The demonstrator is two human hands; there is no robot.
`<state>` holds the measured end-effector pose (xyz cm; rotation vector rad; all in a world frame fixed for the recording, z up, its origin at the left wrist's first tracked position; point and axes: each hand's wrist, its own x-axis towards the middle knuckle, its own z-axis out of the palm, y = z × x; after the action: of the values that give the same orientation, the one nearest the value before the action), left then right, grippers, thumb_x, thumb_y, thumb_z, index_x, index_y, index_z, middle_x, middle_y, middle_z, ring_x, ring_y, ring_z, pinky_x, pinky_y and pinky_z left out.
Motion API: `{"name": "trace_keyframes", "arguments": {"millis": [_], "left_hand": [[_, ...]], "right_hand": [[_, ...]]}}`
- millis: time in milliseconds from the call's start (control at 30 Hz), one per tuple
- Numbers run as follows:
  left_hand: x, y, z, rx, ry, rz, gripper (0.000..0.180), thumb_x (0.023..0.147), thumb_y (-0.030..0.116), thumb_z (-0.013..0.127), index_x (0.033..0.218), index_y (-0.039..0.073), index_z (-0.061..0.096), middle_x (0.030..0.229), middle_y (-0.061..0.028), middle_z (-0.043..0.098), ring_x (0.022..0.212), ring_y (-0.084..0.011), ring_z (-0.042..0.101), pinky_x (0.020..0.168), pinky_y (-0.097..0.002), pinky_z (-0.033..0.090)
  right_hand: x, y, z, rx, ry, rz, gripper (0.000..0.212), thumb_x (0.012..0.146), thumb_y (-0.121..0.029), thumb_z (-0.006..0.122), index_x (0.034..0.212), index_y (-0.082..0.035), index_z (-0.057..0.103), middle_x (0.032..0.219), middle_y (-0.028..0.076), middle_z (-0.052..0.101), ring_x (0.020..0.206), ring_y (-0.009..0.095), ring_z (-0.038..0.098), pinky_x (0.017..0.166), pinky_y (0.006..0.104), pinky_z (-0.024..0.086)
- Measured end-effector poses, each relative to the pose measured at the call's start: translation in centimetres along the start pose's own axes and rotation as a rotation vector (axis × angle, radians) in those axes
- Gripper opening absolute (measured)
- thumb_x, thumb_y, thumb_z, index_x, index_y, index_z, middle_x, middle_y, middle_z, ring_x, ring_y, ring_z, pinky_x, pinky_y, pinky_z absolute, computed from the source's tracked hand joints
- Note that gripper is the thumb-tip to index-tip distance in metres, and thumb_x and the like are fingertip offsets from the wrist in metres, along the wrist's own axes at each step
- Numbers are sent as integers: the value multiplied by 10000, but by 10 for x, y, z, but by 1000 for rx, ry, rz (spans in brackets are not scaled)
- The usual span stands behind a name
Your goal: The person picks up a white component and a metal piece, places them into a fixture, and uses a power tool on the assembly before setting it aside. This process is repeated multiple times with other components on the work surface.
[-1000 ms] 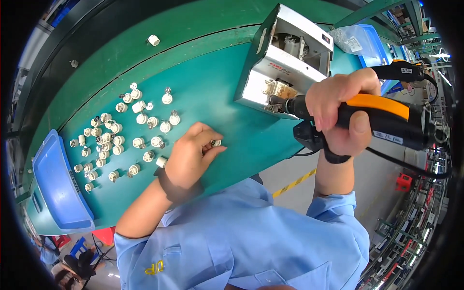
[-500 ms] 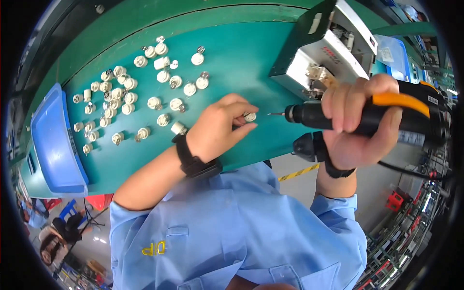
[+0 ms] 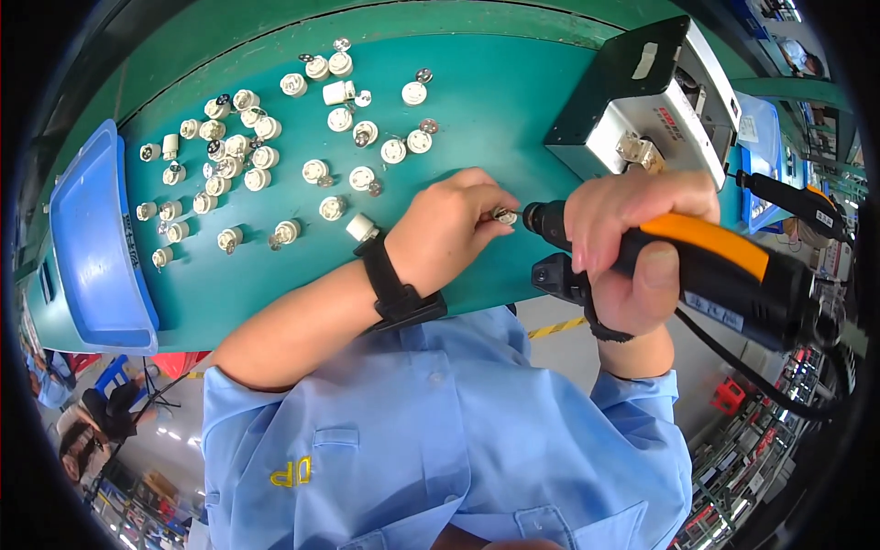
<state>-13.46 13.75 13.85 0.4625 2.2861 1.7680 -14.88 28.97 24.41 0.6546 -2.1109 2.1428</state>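
My left hand (image 3: 447, 220), with a black band at its wrist, pinches a small white and metallic piece (image 3: 503, 216) between thumb and fingers above the green mat. My right hand (image 3: 637, 220) is wrapped round a black and orange electric screwdriver (image 3: 733, 275), held level and pointing left. Its nose is right beside the pinched piece; whether the bit touches it cannot be made out. Just left of my left wrist lies a white cylindrical socket (image 3: 361, 226). Several more white round sockets (image 3: 257, 179), many with small metal plates beside or on them, spread over the mat's left half.
A blue tray (image 3: 96, 247) sits at the left edge of the table. Beyond my right hand stands a black and white box-shaped machine (image 3: 697, 137). A second screwdriver (image 3: 797, 203) and a blue bin (image 3: 759, 124) are further right. A cable (image 3: 742, 362) trails from the held screwdriver.
The screwdriver has come left, closing the gap to the piece in my left hand. The view has shifted, so the table things appear displaced. A second screwdriver now shows at right.
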Motion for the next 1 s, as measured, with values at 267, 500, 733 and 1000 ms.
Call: {"name": "trace_keyframes", "arguments": {"millis": [267,500,733,1000], "left_hand": [[1,1,2,31,16,38,214,734,8,723,939,24,662,836,-121,601,726,-288,628,639,-361,510],[2,7,1,100,-9,11,196,747,6,712,929,37,644,847,-110,574,701,-292,614,629,-369,503],[2,10,4,124,-31,12,199,756,10,725,934,26,638,857,-110,553,675,-255,615,609,-338,503],[2,12,7,6,-47,-30,180,790,-26,707,963,-21,660,952,-93,591,709,-147,617,616,-249,514]], "right_hand": [[3,4,4,18,70,16,392,919,-418,571,977,-54,438,544,-4,462,430,111,450,462,268,374],[-6,-25,-38,184,106,-217,405,932,-441,533,1048,-57,483,558,-12,450,458,98,441,484,250,345],[-4,-39,-92,62,354,-364,350,955,-381,510,1044,-45,469,565,24,455,453,127,423,471,283,386],[5,-19,-91,36,268,-294,347,962,-388,433,1028,-54,500,570,-1,423,468,106,377,496,274,324]]}}
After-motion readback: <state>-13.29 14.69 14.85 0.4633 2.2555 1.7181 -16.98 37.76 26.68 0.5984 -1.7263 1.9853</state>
